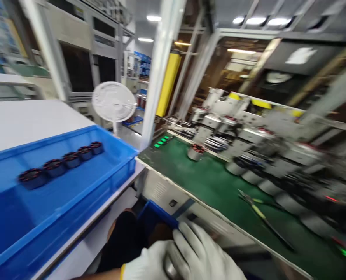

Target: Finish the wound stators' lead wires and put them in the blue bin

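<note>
1. We hold a silver metal cylinder (169, 267) low between our gloved hands. The bottom edge of the head view cuts it off, so only part of it shows.
2. Our right hand (200, 252), in a white knit glove, is closed around the cylinder's right side, with its fingers curving over the metal.
3. Our left hand (146, 261), in a matching glove with a yellow cuff, touches the cylinder from the other side. We cannot tell how far its fingers are closed.
4. Just ahead of our hands, the corner of a blue crate (155, 214) sits below a pale machine panel (173, 194).
5. To the left, a blue plastic tray (44, 140) rests on a white table (30, 124) and holds a row of five wound motor stators (71, 160) with red and black windings.
6. To the right, a green conveyor belt (208, 175) carries another stator (195, 151) and yellow-handled pliers (257, 210), beside blurred machinery (249, 120).
7. Farther off stand a white pedestal fan (114, 102) and a yellow column (167, 83).
</note>
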Demonstrator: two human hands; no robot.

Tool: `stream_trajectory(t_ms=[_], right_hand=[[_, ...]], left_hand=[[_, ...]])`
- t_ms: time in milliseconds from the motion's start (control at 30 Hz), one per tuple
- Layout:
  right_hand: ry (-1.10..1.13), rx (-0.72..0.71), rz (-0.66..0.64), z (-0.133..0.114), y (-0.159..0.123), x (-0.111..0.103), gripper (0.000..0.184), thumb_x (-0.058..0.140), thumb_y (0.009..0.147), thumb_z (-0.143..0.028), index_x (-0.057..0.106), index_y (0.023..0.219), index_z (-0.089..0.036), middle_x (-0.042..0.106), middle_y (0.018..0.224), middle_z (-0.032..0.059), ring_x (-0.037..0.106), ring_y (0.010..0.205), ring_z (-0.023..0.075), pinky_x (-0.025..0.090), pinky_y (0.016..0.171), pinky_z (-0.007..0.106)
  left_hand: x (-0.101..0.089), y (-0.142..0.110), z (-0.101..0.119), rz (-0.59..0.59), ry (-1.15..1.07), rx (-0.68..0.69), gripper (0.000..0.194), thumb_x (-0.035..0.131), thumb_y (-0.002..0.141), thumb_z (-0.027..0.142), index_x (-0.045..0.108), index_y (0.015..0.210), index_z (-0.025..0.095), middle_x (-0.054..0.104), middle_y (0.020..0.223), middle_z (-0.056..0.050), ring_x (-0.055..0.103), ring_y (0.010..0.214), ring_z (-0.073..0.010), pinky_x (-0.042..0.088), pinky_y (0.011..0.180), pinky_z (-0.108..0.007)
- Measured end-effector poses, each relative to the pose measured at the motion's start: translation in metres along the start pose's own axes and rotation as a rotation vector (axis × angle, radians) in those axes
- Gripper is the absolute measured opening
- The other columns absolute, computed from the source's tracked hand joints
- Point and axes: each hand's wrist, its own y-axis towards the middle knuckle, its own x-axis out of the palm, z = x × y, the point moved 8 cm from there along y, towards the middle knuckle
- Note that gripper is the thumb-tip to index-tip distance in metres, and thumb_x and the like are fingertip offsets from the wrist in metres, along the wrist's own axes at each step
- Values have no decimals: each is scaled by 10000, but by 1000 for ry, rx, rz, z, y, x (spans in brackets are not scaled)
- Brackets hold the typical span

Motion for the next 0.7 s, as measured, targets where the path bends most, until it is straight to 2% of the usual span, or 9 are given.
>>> stream_trajectory(t_ms=[67, 133, 233, 267, 333, 400, 467, 600, 700], right_hand=[[52, 83, -99, 39, -1, -6, 432, 586, 814, -233, 530, 1241, -203, 559, 1288, 70, 483, 1203, 279, 421, 1007, 451], [24, 345, -157, 106, -18, -14, 616, 647, 772, -326, 450, 1326, -141, 459, 1375, 137, 379, 1285, 317, 341, 1064, 491], [-60, 724, -298, 199, -79, -14, 731, 694, 741, -413, 422, 1354, -123, 449, 1367, 166, 428, 1239, 326, 380, 1025, 463], [-72, 802, -369, 220, -102, -9, 731, 690, 746, -441, 434, 1346, -109, 459, 1355, 179, 442, 1226, 335, 382, 1019, 460], [-68, 907, -479, 246, -142, 5, 731, 668, 765, -491, 449, 1338, -94, 471, 1343, 193, 463, 1208, 338, 391, 1006, 440], [-55, 937, -519, 253, -166, 15, 689, 613, 807, -520, 463, 1332, -100, 479, 1342, 187, 457, 1218, 325, 383, 1011, 423], [-61, 894, -513, 245, -175, 18, 637, 549, 851, -533, 482, 1320, -107, 494, 1331, 177, 446, 1228, 319, 362, 1025, 431], [-99, 733, -485, 205, -169, 11, 623, 490, 885, -524, 469, 1331, -90, 480, 1333, 187, 428, 1225, 335, 325, 1038, 465], [-123, 694, -485, 182, -168, 4, 661, 560, 837, -490, 430, 1361, -108, 447, 1348, 176, 423, 1210, 347, 359, 1004, 460]], left_hand=[[0, -4, -4, -61, -21, -21, 584, 690, 585, 287, 623, 1166, 268, 714, 863, -38, 658, 863, -296, 496, 798, -387], [-3, 1, -15, -76, -138, -56, 548, 687, 588, 268, 637, 1133, 293, 710, 836, -29, 652, 859, -324, 491, 775, -438], [-1, 10, -28, -139, -395, -79, 477, 740, 550, 299, 683, 1019, 240, 706, 876, -63, 641, 871, -338, 485, 749, -443], [1, 12, -29, -171, -479, -78, 496, 768, 527, 329, 686, 1001, 209, 703, 920, -87, 638, 879, -338, 485, 738, -427], [4, 12, -29, -213, -635, -78, 595, 812, 483, 403, 676, 1011, 164, 683, 1015, -130, 633, 896, -333, 483, 717, -390], [5, 11, -27, -221, -730, -87, 667, 830, 463, 421, 656, 1047, 151, 662, 1075, -145, 632, 903, -322, 480, 719, -371], [4, 8, -25, -210, -746, -87, 638, 807, 511, 379, 637, 1081, 148, 652, 1095, -143, 628, 911, -310, 474, 734, -366], [4, 6, -17, -202, -705, -10, 470, 656, 638, 263, 624, 1086, 126, 659, 1009, -122, 615, 886, -266, 461, 746, -355], [8, 6, -12, -209, -655, 33, 432, 615, 627, 211, 627, 1048, 115, 659, 924, -109, 605, 809, -231, 458, 728, -351]])
